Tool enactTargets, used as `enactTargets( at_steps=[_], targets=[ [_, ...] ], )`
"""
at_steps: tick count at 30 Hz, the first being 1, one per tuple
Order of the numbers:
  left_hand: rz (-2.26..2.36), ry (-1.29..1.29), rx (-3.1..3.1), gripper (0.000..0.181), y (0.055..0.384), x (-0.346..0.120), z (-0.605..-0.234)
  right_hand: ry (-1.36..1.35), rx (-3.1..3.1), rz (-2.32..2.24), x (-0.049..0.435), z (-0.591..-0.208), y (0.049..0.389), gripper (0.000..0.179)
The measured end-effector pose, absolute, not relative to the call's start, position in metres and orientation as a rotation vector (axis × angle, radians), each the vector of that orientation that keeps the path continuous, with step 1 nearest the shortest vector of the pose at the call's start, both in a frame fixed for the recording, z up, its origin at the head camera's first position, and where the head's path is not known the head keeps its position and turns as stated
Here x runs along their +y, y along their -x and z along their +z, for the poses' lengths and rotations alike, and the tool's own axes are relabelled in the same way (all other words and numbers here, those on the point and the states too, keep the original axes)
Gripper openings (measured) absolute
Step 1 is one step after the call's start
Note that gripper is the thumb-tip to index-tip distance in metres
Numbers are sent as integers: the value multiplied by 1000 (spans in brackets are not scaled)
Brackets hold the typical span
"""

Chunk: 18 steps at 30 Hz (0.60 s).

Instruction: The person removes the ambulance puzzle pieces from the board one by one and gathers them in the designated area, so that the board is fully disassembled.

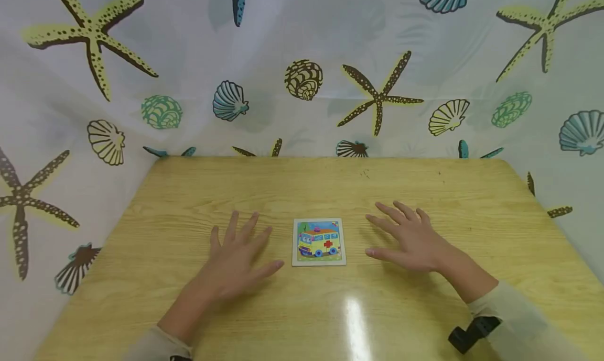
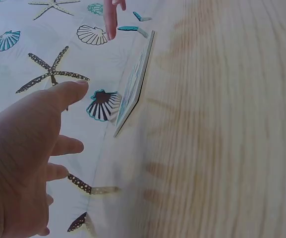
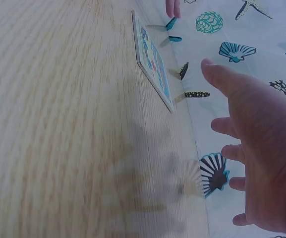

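A square picture puzzle (image 1: 319, 242) lies flat on the wooden table, showing a yellow ambulance with a red cross inside a pale frame. To its left, my left hand (image 1: 238, 261) hovers with fingers spread, the thumb nearest the puzzle. On the other side my right hand (image 1: 409, 240) is held over the wood, fingers spread as well and holding nothing. Both wrist views show a gap between hand and puzzle; the left wrist view has the puzzle's edge (image 2: 135, 84) beyond the thumb, the right wrist view its coloured face (image 3: 153, 62).
The light wooden table (image 1: 264, 188) reaches back to a white curtain (image 1: 264, 46) printed with starfish and shells, which also hangs along both sides. A black strap mount (image 1: 473, 334) sits on the right sleeve. Light glares on the table's front.
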<state>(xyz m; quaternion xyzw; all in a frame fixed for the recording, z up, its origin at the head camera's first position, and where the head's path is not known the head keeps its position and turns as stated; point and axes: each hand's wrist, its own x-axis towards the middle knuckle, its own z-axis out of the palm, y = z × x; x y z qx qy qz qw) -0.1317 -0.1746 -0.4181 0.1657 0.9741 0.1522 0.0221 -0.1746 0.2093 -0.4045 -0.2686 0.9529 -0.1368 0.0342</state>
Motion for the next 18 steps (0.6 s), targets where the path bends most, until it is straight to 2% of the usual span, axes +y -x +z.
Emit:
enactTargets(
  at_steps=[15, 18],
  targets=[
    [905, -589, 2987, 39, 150, -136, -430, 971, 2826, -527, 158, -410, 195, 54],
    [1050, -533, 2955, 32, 155, -129, -434, 967, 2802, -556, 147, -412, 198, 49]
  ],
)
